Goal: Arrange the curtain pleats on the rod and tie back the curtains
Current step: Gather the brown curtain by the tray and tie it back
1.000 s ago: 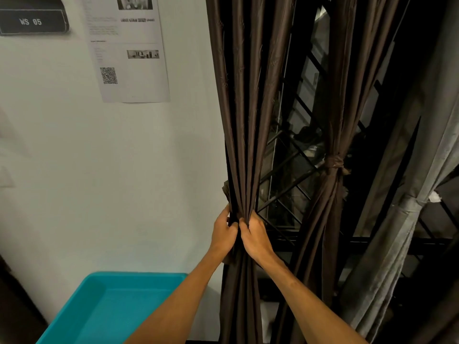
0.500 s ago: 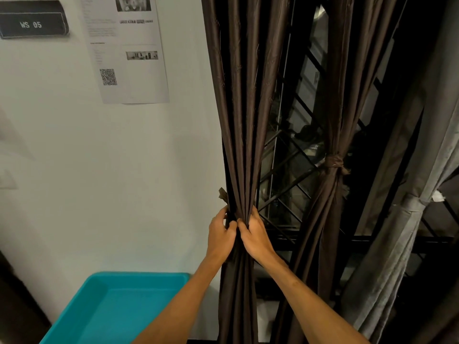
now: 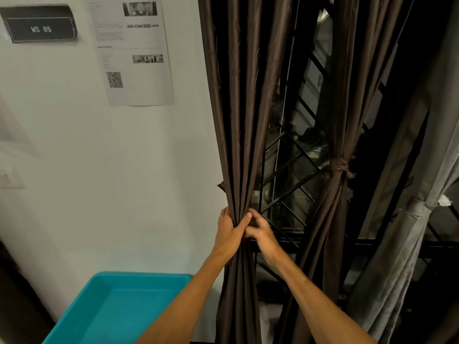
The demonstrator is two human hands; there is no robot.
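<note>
Both forearms reached up toward 12 o'clock. The left hand (image 3: 229,230) clasped the gathered dark brown pleated fabric curtain (image 3: 239,120), thumb laid across its front. The right hand (image 3: 262,232), touching it at 3 o'clock, curled its fingers into the same folds, beside the white wall (image 3: 136,170).

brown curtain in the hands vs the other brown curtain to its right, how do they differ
The held curtain is bunched by the left hand and right hand, no knot showing; the tied curtain is cinched by a knotted band. The held curtain hangs beside the white wall; the tied curtain hangs before the window grille. Both are dark brown with long vertical pleats.
</note>
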